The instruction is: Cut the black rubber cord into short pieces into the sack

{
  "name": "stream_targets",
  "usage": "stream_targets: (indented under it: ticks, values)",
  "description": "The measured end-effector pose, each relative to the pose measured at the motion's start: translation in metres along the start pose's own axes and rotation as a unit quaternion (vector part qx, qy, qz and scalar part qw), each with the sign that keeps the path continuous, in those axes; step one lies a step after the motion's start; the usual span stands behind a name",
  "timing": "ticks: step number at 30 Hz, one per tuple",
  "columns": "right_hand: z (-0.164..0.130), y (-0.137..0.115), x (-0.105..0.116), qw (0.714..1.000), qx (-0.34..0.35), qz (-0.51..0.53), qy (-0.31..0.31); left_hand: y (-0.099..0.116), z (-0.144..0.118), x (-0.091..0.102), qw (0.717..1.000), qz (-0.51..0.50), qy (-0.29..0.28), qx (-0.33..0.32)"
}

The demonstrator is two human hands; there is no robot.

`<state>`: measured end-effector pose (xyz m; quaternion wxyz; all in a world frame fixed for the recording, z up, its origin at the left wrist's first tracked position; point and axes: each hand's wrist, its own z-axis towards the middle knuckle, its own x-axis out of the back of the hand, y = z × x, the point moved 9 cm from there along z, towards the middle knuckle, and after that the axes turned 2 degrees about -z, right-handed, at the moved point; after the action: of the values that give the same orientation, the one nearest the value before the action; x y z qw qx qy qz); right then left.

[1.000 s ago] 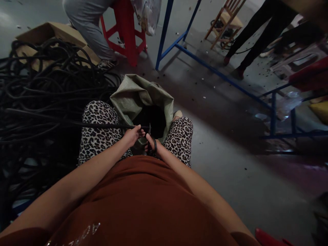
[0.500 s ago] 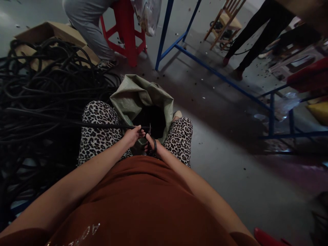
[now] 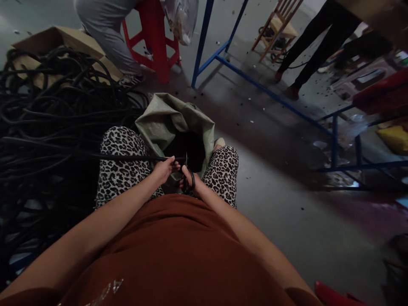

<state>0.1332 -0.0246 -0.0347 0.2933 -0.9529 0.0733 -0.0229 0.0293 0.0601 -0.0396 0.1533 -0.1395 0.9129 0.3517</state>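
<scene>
My left hand (image 3: 166,168) is closed around a black rubber strip (image 3: 127,157), close to its right end. The strip runs left across my knee toward a tangled heap of similar strips (image 3: 47,110). In my right hand (image 3: 188,176) is a pair of scissors (image 3: 192,180), its dark handle loop around the hand. The blades point up beside the strip's end; whether they touch it I cannot tell. Both hands are over the near rim of a grey-green woven sack (image 3: 156,114), which stands open between my knees. Its inside is too dark to make out.
Behind the heap lies an open cardboard box (image 3: 73,40). A seated person's leg (image 3: 108,34) and a red stool (image 3: 154,42) are beyond the sack. A blue metal frame (image 3: 255,80) crosses the right side, with a wooden chair (image 3: 280,27) and a standing person's legs (image 3: 315,42) behind.
The whole view has shifted slightly to the left. Both hands keep nearly the same place over the sack, still holding the strip and the scissors.
</scene>
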Motion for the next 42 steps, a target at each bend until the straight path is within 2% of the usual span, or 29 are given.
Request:
stream_targets:
  ticks: [13,19,31,35,42]
  values:
    - [0.003,0.006,-0.002,0.999,0.003,0.027,-0.023,0.003,0.002,0.003,1.000,0.011,0.009,-0.025]
    - [0.001,0.001,0.000,1.000,0.013,0.019,0.005,0.005,-0.004,0.002,0.999,0.020,0.026,-0.029]
    - [-0.005,-0.005,0.010,0.999,0.019,-0.021,0.045,-0.002,-0.007,-0.011,0.999,0.036,0.034,0.017]
    - [-0.008,-0.004,0.015,0.997,-0.002,-0.033,0.069,-0.004,-0.010,-0.013,0.997,0.047,0.043,0.042]
    - [-0.001,-0.004,0.021,0.995,0.006,-0.050,0.082,-0.006,-0.003,-0.007,0.993,0.086,0.057,0.052]
